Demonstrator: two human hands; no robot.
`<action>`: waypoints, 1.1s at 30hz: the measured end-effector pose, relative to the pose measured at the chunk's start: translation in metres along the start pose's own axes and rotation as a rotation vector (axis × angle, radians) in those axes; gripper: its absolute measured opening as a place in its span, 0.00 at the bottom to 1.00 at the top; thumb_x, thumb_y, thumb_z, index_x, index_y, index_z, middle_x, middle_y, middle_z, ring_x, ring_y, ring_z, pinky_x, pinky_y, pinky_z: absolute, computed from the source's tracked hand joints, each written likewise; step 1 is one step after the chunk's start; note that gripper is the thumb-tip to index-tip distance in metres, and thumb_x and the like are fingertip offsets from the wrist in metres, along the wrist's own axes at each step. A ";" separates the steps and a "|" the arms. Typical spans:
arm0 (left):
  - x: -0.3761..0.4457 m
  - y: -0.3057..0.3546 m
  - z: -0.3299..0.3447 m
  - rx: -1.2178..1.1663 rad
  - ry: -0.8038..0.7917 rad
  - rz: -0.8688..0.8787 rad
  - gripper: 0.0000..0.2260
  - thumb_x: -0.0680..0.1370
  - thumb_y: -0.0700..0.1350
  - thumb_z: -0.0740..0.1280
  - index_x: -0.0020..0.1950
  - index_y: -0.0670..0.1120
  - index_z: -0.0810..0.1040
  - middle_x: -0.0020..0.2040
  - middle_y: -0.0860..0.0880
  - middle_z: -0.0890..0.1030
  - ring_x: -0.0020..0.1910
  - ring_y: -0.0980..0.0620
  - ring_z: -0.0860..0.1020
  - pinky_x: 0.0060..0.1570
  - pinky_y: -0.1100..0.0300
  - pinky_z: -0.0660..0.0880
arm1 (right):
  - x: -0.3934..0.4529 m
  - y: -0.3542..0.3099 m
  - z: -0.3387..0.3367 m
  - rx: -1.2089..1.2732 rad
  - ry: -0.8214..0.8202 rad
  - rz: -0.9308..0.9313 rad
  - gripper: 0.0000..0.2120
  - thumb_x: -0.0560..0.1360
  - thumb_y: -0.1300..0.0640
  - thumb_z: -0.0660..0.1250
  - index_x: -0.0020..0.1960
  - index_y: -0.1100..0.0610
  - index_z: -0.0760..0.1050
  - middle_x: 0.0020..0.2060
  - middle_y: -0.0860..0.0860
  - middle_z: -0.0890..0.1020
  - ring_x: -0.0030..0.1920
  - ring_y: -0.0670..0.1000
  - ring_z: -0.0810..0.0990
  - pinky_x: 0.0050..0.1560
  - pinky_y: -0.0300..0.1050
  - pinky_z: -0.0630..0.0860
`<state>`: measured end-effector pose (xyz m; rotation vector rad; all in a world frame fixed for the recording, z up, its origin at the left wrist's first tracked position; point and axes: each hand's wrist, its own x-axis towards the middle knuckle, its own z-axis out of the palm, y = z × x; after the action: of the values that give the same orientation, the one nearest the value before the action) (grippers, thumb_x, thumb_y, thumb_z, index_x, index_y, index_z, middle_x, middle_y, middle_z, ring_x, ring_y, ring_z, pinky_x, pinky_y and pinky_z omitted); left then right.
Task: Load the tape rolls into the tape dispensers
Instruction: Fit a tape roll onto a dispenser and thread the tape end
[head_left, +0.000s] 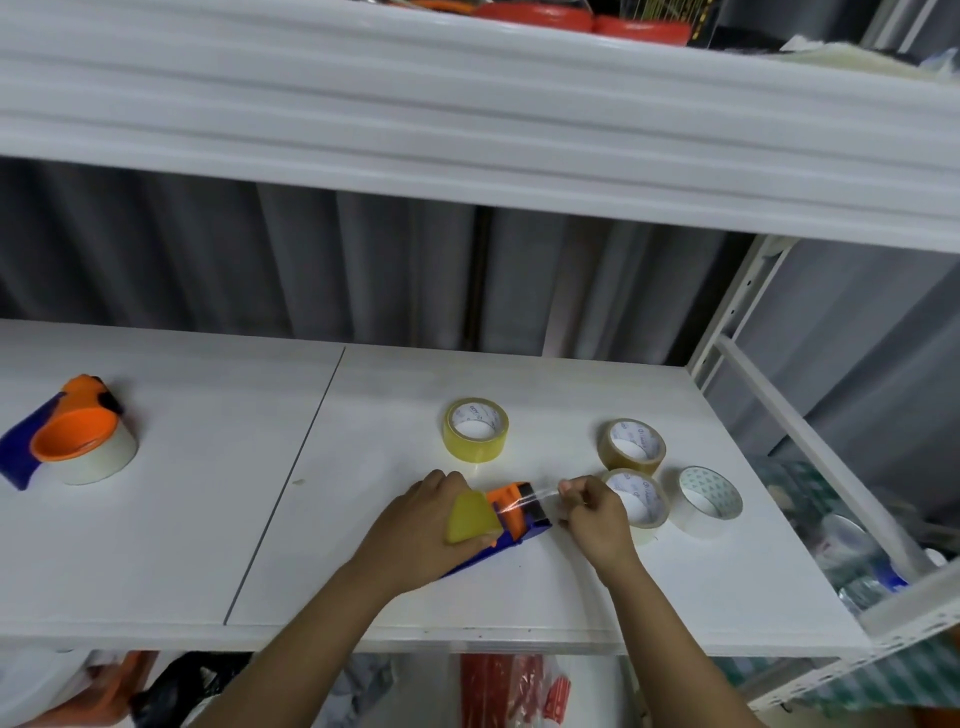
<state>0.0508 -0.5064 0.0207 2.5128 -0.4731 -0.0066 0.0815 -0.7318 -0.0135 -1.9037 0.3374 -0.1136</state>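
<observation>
Two tape dispensers are counted: one at the left (67, 431) and one in the middle (511, 525), each loaded with a roll. Four loose tape rolls are counted: one yellow (475, 430), one brown (631, 446), two pale (641, 501) (710, 500). Two hands are seen.

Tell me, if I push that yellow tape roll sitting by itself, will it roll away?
Probably not: the yellow tape roll lies flat on the white shelf, hole up, so it would likely slide. Stood on edge, its round shape would probably roll. It looks stiff, and likely light, being hollow.
</observation>
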 end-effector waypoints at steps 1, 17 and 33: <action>-0.001 -0.002 -0.001 -0.024 0.003 0.002 0.22 0.71 0.65 0.65 0.54 0.51 0.68 0.50 0.53 0.72 0.47 0.54 0.73 0.44 0.58 0.73 | -0.001 -0.002 0.002 0.086 -0.013 0.057 0.09 0.79 0.59 0.62 0.40 0.59 0.74 0.37 0.55 0.79 0.43 0.57 0.79 0.48 0.52 0.79; -0.008 -0.029 -0.012 -0.083 0.030 0.046 0.18 0.75 0.56 0.66 0.61 0.53 0.65 0.56 0.56 0.68 0.56 0.57 0.69 0.53 0.57 0.71 | -0.016 -0.029 0.015 0.305 0.089 0.020 0.09 0.80 0.61 0.60 0.40 0.57 0.70 0.38 0.57 0.79 0.43 0.58 0.79 0.41 0.50 0.80; 0.009 -0.012 -0.004 -0.001 -0.065 -0.068 0.24 0.76 0.62 0.60 0.68 0.56 0.61 0.60 0.53 0.68 0.58 0.52 0.69 0.54 0.57 0.69 | -0.033 -0.037 0.022 0.224 0.092 -0.090 0.08 0.80 0.55 0.59 0.42 0.53 0.70 0.43 0.55 0.83 0.48 0.57 0.82 0.54 0.64 0.77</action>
<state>0.0633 -0.4976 0.0186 2.5332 -0.4130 -0.1157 0.0623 -0.6912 0.0159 -1.6952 0.2883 -0.2887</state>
